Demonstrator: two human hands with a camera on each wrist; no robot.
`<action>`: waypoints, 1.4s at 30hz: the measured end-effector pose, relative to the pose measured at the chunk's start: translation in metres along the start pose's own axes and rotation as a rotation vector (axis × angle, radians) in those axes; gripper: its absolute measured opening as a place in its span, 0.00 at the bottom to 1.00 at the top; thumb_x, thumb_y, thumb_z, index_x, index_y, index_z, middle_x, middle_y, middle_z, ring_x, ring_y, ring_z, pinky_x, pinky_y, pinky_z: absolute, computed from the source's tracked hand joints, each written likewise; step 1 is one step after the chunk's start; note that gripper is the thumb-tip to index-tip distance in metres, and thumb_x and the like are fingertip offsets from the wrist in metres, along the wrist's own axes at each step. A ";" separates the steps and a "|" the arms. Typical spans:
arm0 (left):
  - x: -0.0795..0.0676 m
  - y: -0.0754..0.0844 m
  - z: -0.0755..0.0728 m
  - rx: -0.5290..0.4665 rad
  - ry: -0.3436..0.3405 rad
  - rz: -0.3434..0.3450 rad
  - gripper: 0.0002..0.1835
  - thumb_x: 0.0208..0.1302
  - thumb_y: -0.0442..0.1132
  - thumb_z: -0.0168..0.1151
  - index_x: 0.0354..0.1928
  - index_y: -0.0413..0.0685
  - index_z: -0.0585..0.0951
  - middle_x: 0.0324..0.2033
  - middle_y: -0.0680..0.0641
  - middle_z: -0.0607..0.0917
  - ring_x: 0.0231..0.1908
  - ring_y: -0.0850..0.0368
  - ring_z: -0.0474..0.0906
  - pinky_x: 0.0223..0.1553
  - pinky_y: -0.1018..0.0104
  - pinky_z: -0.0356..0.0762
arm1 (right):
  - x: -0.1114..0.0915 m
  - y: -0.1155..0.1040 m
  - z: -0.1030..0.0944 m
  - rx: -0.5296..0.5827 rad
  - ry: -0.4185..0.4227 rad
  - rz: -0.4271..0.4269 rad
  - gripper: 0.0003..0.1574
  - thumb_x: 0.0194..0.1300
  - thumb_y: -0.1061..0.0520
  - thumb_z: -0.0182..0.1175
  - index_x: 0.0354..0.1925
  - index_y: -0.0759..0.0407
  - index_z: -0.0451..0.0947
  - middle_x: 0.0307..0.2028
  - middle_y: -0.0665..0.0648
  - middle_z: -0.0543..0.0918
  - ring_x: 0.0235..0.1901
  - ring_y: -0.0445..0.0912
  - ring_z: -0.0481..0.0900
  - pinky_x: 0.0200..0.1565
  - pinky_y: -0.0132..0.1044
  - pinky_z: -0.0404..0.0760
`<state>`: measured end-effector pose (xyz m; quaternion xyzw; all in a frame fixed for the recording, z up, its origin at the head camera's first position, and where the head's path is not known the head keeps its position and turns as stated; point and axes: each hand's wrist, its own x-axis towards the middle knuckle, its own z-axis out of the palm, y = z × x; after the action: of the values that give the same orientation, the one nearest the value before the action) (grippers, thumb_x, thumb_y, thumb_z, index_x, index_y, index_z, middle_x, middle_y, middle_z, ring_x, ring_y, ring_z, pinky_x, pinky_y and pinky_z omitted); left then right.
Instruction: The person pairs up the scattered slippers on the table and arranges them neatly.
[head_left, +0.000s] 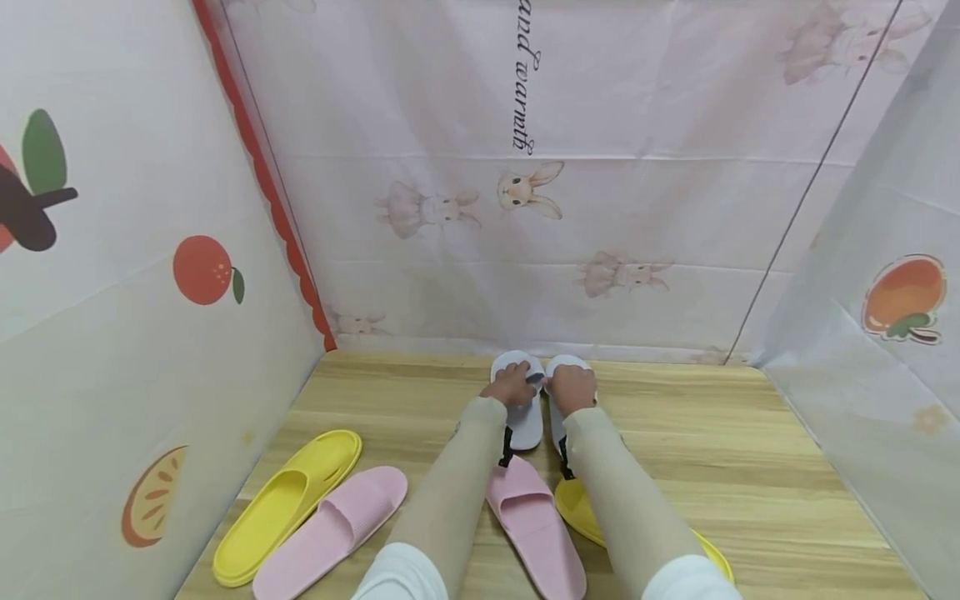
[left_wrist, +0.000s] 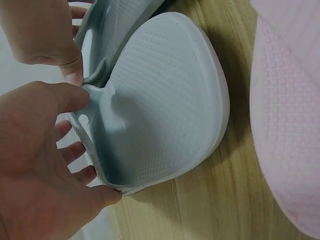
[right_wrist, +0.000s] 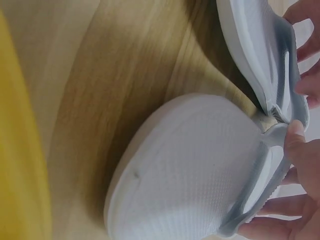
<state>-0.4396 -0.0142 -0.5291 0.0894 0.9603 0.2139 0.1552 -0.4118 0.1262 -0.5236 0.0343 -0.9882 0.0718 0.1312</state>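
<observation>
Two pale grey slippers lie side by side at the back of the wooden floor, toes toward the wall. My left hand [head_left: 513,385] grips the strap of the left grey slipper [head_left: 525,429]; in the left wrist view its fingers curl round the strap edge. With its thumb on the inner strap edge, my right hand [head_left: 573,388] grips the right grey slipper [right_wrist: 185,170]. The thumbs are close together where the two straps meet. In the head view my right hand and forearm hide much of the right slipper.
At the left lie a yellow slipper [head_left: 277,508] and a pink slipper [head_left: 337,525], side by side. Another pink slipper [head_left: 536,533] lies between my forearms, and a second yellow slipper [head_left: 577,504] is partly under my right forearm. Printed cloth walls [head_left: 480,308] enclose the wooden floor [head_left: 720,450].
</observation>
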 end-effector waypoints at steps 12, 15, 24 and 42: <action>-0.009 0.004 -0.005 -0.008 0.029 -0.014 0.32 0.76 0.49 0.52 0.78 0.60 0.58 0.74 0.47 0.63 0.70 0.43 0.62 0.62 0.48 0.71 | 0.003 0.002 -0.007 0.001 -0.043 0.043 0.32 0.63 0.37 0.67 0.22 0.64 0.82 0.22 0.65 0.84 0.26 0.59 0.82 0.35 0.52 0.79; -0.012 0.006 -0.007 -0.003 0.033 -0.020 0.31 0.75 0.49 0.53 0.77 0.60 0.60 0.73 0.47 0.65 0.69 0.44 0.63 0.62 0.49 0.71 | 0.006 0.005 -0.004 0.013 -0.061 0.062 0.32 0.62 0.36 0.68 0.24 0.65 0.82 0.24 0.66 0.84 0.28 0.60 0.82 0.35 0.52 0.78; -0.030 0.013 -0.013 0.019 0.057 -0.002 0.31 0.76 0.47 0.52 0.77 0.57 0.59 0.74 0.46 0.64 0.69 0.43 0.63 0.63 0.50 0.71 | 0.010 0.007 -0.003 0.014 -0.071 0.065 0.33 0.61 0.35 0.68 0.27 0.65 0.84 0.25 0.66 0.85 0.29 0.60 0.82 0.34 0.51 0.78; -0.047 0.016 -0.015 0.065 0.077 0.068 0.34 0.75 0.53 0.52 0.78 0.53 0.59 0.73 0.43 0.64 0.70 0.40 0.60 0.66 0.46 0.67 | 0.001 0.011 -0.019 0.060 -0.204 0.068 0.34 0.71 0.34 0.57 0.30 0.63 0.83 0.32 0.68 0.86 0.36 0.64 0.84 0.42 0.61 0.79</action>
<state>-0.3990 -0.0170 -0.4971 0.1185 0.9684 0.1911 0.1080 -0.4088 0.1401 -0.5065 0.0120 -0.9944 0.1018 0.0261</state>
